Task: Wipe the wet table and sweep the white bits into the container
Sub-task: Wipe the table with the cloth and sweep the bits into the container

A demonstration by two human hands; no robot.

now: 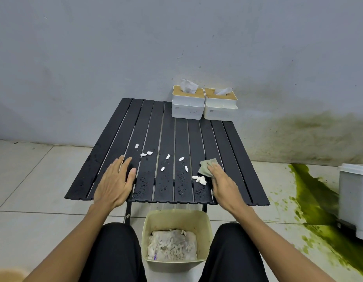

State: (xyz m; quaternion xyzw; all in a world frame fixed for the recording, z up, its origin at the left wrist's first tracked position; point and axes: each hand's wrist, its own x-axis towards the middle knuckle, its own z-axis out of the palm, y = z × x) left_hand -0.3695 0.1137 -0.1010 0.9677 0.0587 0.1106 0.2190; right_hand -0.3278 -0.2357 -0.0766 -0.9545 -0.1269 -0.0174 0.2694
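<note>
A black slatted table stands before me with water drops on its near half. Several white bits lie scattered across the middle, some clustered beside my right hand. My right hand presses a greenish cloth flat on the table at the right. My left hand rests flat on the table's left part, fingers straight, holding nothing. A cream container sits on the floor between my knees, under the table's front edge, with white bits and paper inside.
Two white tissue boxes with wooden lids stand at the table's far right corner by the wall. A white bin stands on the floor at the right, beside a green stain on the tiles.
</note>
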